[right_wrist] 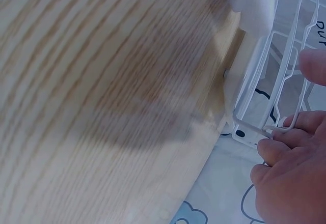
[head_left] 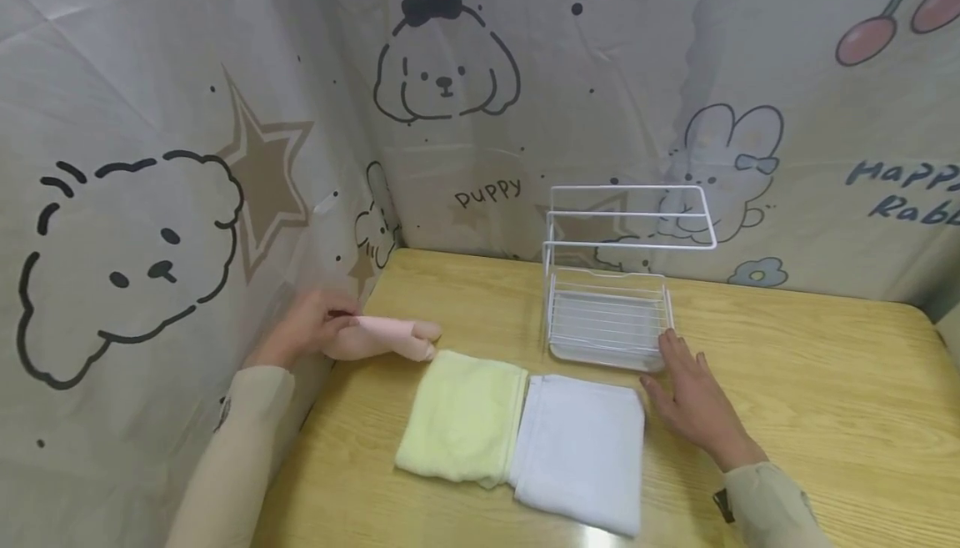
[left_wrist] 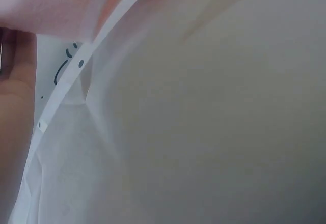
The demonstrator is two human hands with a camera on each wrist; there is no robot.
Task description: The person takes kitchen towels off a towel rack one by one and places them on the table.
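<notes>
My left hand pinches the end of a pink towel, loosely rolled or folded, at the table's left edge. In the left wrist view the pink towel shows above part of the hand. A folded yellow towel lies beside a folded white towel on the table. Behind them stands a white two-tier wire rack with a tray at its base. My right hand rests its fingers at the rack's front right corner, thumb apart; the right wrist view shows its fingers against the wire.
The wood-grain table extends to the right of the rack. A printed cloth curtain with cartoon animals hangs along the back and left sides, close to the left arm.
</notes>
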